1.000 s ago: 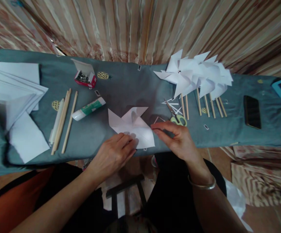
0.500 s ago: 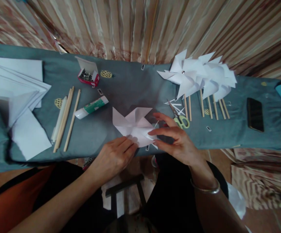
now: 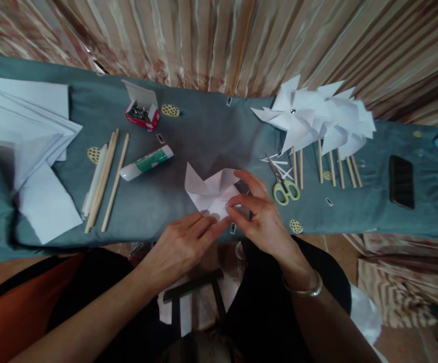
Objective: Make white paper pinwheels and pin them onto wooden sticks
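Note:
A partly folded white paper pinwheel (image 3: 209, 189) lies on the grey cloth-covered table (image 3: 204, 131) near its front edge. My right hand (image 3: 259, 212) pinches a folded-in corner of it at the centre. The fingertips of my left hand (image 3: 186, 239) press down on the paper's near edge. Both hands meet at the paper's middle.
Green-handled scissors (image 3: 285, 186) and paper scraps lie right of my hands. Finished pinwheels on sticks (image 3: 317, 121) sit beyond them, with a black phone (image 3: 401, 180) farther right. A glue stick (image 3: 147, 162), wooden sticks (image 3: 105, 179), a red box of pins (image 3: 141, 113) and white sheets (image 3: 22, 136) lie left.
My right hand has moved left over the paper and folded its right corner in toward the centre. My left hand's fingers slid right along the near edge.

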The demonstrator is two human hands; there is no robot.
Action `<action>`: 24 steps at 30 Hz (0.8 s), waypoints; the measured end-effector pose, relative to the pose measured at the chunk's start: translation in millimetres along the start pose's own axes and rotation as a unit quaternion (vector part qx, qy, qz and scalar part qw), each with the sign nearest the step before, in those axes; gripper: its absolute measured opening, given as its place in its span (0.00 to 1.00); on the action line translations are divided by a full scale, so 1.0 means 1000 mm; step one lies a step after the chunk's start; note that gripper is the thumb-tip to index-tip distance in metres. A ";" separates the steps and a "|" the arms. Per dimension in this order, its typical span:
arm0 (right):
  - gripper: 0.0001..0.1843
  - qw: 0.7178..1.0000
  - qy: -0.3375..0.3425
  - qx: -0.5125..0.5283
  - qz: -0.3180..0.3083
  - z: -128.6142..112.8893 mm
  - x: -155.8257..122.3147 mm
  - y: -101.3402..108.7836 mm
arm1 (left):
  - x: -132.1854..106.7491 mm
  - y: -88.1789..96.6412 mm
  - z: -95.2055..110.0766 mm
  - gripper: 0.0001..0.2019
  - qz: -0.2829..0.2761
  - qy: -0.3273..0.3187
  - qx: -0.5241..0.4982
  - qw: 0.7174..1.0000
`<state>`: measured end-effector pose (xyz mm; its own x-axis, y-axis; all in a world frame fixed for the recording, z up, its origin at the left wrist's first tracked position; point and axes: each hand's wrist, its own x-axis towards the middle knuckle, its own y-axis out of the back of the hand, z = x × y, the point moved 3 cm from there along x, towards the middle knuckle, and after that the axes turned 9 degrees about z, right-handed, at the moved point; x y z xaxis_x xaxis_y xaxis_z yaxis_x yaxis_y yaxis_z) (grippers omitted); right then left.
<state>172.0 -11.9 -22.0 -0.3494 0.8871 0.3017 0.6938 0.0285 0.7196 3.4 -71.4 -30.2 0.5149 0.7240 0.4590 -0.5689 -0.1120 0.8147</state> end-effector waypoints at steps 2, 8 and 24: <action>0.06 1.000 0.017 -0.023 0.002 -0.002 0.000 -0.003 | 0.000 0.000 0.001 0.17 -0.009 -0.002 -0.015 1.000; 0.07 0.998 0.041 -0.044 0.003 -0.004 -0.001 -0.007 | -0.001 -0.005 -0.002 0.13 0.016 0.058 -0.104 0.993; 0.06 0.998 0.040 -0.031 0.021 -0.004 -0.004 -0.005 | 0.000 -0.012 -0.009 0.13 0.036 0.149 -0.221 0.963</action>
<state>167.0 -17.4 -24.5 -0.3724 0.8467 0.3801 0.6694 -0.0386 0.7419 4.0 -64.4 -43.0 0.2950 0.8954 0.3334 -0.8478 0.0843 0.5236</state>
